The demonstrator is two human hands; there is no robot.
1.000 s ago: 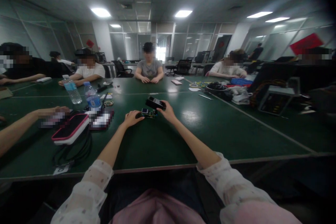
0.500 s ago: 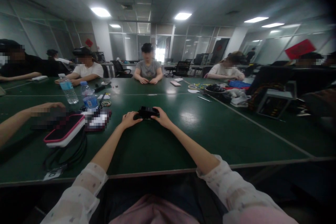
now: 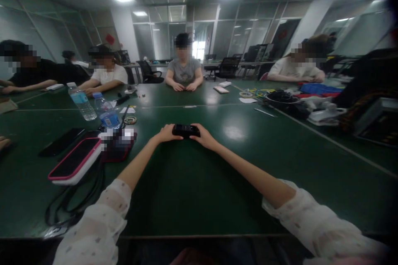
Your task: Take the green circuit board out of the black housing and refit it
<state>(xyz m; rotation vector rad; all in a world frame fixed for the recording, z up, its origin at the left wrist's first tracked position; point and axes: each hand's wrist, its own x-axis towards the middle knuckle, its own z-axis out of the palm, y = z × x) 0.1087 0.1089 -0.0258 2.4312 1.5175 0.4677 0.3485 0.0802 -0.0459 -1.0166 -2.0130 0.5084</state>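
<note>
A small black box-shaped device [image 3: 185, 131] is between my two hands at the middle of the green table [image 3: 186, 190]; its exact kind is unclear. My left hand [image 3: 167, 133] grips its left end, with the thumb along the near edge. At the opposite end, my right hand [image 3: 203, 136] holds it the same way. Both forearms stretch forward over the tabletop. The device seems to lie level on the table or just above it; I cannot tell which. My far fingers are partly hidden.
To the left are a pink-rimmed phone [image 3: 76, 158] on a white block, a black phone [image 3: 62, 141], cables [image 3: 73, 198] and two water bottles [image 3: 107, 112]. A pen [image 3: 265, 112], tape roll [image 3: 247, 95] and wire bundle [image 3: 281, 98] lie right. Several people sit around.
My view has tilted and shifted left. The device now looks more level, with its long side facing me. A co-worker's hand at left has drawn back from the black phone.
</note>
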